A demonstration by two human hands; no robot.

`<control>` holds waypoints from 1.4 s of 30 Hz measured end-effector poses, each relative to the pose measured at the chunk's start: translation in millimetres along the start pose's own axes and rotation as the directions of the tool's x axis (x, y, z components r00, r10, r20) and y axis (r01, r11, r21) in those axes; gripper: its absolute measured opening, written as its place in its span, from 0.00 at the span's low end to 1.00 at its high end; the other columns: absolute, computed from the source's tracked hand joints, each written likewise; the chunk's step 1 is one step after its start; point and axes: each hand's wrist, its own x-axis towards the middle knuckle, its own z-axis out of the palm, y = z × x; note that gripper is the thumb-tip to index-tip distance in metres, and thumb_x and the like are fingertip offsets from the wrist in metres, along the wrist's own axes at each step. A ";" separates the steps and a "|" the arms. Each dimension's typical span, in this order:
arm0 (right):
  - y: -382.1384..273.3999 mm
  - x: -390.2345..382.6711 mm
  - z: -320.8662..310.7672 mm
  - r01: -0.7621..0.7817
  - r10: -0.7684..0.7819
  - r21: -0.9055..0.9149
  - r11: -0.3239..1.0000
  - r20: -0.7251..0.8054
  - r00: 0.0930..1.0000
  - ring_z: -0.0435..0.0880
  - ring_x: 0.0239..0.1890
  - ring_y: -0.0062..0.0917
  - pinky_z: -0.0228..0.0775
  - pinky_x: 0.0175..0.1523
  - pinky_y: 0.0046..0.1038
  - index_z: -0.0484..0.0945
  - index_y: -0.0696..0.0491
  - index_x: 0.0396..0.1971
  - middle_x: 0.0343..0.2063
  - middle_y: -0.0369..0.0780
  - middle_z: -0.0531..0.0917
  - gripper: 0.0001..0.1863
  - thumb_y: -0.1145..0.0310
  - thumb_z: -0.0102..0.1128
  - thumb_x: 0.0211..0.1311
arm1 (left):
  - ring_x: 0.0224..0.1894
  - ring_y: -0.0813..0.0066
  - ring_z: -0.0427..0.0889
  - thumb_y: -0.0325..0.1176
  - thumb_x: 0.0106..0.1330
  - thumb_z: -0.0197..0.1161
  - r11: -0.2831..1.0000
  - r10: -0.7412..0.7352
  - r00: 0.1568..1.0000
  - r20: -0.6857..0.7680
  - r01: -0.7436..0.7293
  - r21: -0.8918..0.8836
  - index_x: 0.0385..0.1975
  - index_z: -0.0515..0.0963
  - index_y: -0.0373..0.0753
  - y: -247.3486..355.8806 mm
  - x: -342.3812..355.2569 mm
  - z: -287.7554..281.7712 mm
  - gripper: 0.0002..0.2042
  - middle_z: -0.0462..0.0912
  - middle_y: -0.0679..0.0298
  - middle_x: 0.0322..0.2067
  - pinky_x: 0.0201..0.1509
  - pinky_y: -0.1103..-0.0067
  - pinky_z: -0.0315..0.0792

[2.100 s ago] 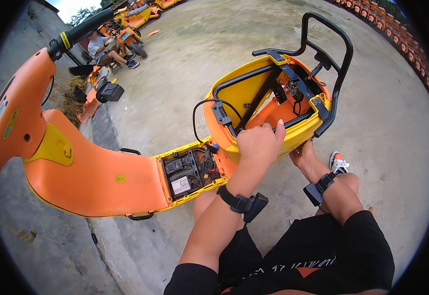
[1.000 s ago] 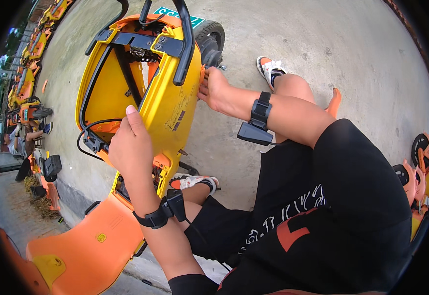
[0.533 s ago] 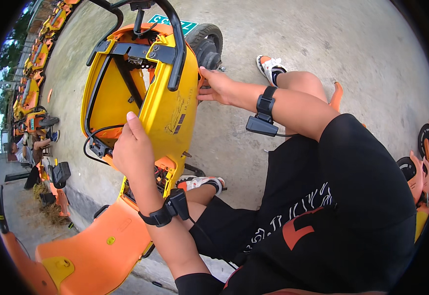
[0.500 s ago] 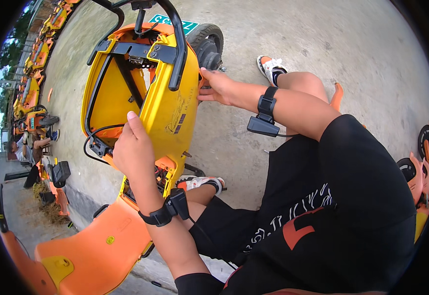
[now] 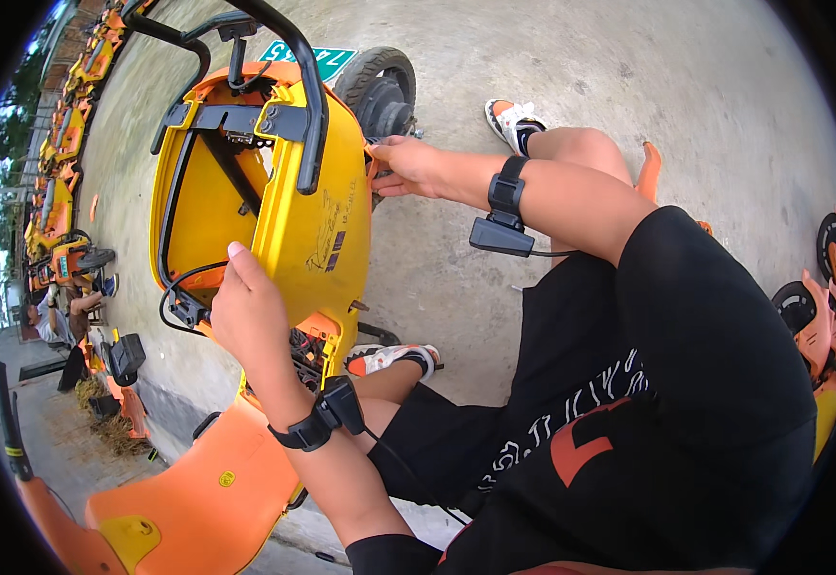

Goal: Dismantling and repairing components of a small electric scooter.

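An orange and yellow scooter stands with its yellow rear shell [image 5: 327, 240] open, showing a black frame bar [image 5: 221, 118] and cables. My left hand [image 5: 245, 311] grips the shell's near lower rim by a black cable, its fingertips mostly hidden. My right hand [image 5: 404, 168] pinches an orange part [image 5: 372, 156] on the shell's outer right side, beside the rear wheel [image 5: 380, 101]. A black tubular rail [image 5: 308, 134] arches over the shell. Below my left hand, an exposed compartment [image 5: 308, 355] holds wiring, and the orange footboard [image 5: 188, 479] extends toward the lower left.
Scooters [image 5: 58, 192] line the far left. A seated co-worker [image 5: 49, 316] is among loose panels [image 5: 126, 402] and a black box [image 5: 126, 359]. More orange parts [image 5: 811, 335] lie at right. My shoe [image 5: 514, 120] rests on the concrete [image 5: 581, 57].
Since 2.1 seconds ago my view has swung round the shell, and my right hand has moved to the side beside the wheel. Over the last half second the shell has shifted slightly left in view.
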 end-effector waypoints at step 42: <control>11.1 12.8 -2.1 0.400 -0.429 -0.416 0.817 0.026 0.903 0.84 0.24 0.23 0.75 0.24 0.22 0.65 0.53 0.50 0.32 0.41 0.82 0.12 0.69 0.50 0.70 | 0.31 0.47 0.82 0.53 0.74 0.32 0.992 0.114 0.991 -0.064 -0.116 -0.039 0.31 0.81 0.38 -13.4 1.4 2.0 0.31 0.83 0.49 0.27 0.37 0.60 0.74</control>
